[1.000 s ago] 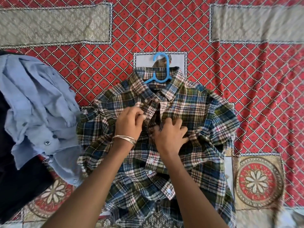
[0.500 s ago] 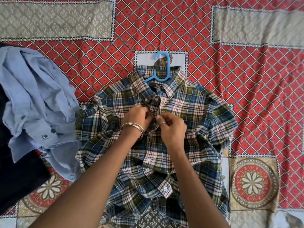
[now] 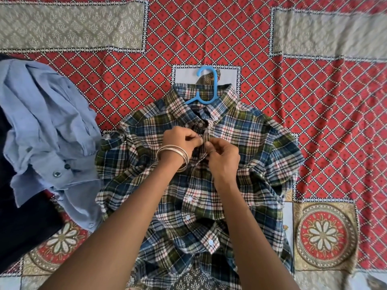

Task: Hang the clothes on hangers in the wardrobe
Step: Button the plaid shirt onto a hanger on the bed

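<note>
A plaid shirt [image 3: 251, 143] in green, blue and red lies face up on the patterned bedspread, collar away from me. A blue plastic hanger [image 3: 206, 95] sits inside it, its hook sticking out above the collar. My left hand [image 3: 180, 141], with bangles on the wrist, pinches the left edge of the button placket just below the collar. My right hand [image 3: 223, 158] pinches the right edge of the placket beside it. The fingertips of both hands meet at a button near the top.
A crumpled light blue shirt [image 3: 46, 130] lies at the left, over a dark garment [image 3: 21, 222]. The red patterned bedspread [image 3: 324, 101] covers the whole surface, with grey panels at the far corners.
Both hands have moved up the shirt front, from the chest to just under the collar, and now pinch the placket edges together there.
</note>
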Action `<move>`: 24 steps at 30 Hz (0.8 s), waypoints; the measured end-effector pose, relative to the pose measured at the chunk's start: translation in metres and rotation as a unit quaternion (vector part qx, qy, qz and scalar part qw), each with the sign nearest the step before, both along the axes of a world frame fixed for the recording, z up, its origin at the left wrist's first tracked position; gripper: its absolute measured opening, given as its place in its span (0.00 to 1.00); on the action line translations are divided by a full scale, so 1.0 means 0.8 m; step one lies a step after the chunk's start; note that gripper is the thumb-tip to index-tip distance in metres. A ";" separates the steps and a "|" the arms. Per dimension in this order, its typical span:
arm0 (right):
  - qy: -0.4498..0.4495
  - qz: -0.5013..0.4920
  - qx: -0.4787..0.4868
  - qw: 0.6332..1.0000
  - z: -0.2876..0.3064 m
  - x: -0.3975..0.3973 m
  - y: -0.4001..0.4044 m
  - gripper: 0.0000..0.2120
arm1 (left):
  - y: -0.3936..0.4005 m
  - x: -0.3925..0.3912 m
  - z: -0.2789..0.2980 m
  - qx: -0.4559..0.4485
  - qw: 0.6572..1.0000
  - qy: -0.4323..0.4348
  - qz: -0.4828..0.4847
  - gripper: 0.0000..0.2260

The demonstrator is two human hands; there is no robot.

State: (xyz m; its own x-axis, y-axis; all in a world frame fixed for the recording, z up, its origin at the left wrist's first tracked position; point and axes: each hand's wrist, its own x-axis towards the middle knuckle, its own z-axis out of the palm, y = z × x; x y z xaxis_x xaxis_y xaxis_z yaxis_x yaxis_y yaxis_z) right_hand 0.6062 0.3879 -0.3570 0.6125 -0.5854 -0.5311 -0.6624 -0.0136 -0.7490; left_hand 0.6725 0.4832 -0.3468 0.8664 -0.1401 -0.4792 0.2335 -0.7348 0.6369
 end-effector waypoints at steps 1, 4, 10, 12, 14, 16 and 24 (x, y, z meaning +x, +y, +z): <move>0.003 -0.014 0.014 1.000 -0.003 0.000 0.000 0.09 | 0.000 0.000 0.000 -0.008 1.000 0.012 0.003 0.07; 0.001 -0.075 0.101 0.992 -0.008 -0.002 0.001 0.06 | -0.001 0.001 -0.002 -0.039 0.997 0.048 0.036 0.05; -0.026 -0.118 0.207 0.971 -0.003 -0.008 -0.002 0.05 | -0.001 -0.007 -0.008 -0.098 0.990 0.060 0.084 0.04; -0.027 -0.104 0.199 0.974 -0.002 -0.008 -0.004 0.05 | -0.004 -0.009 -0.009 -0.107 0.987 0.059 0.099 0.05; -0.020 -0.093 0.189 0.977 -0.002 -0.008 -0.004 0.05 | -0.004 -0.010 -0.010 -0.107 0.987 0.064 0.102 0.06; -0.019 -0.087 0.188 0.978 -0.001 -0.008 -0.005 0.05 | -0.003 -0.009 -0.012 -0.106 0.987 0.064 0.106 0.05; -0.057 -0.016 0.142 0.988 0.006 -0.020 -0.016 0.09 | -0.002 -0.009 -0.009 -0.109 0.987 0.040 0.113 0.04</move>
State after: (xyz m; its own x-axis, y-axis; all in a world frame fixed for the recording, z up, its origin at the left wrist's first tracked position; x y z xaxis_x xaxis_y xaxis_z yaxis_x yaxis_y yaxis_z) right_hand 0.5905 0.3751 -0.3526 0.6618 -0.4421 -0.6054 -0.5699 0.2279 -0.7895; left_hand 0.6655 0.4817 -0.3537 0.8480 -0.0552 -0.5270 0.4316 -0.5051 0.7474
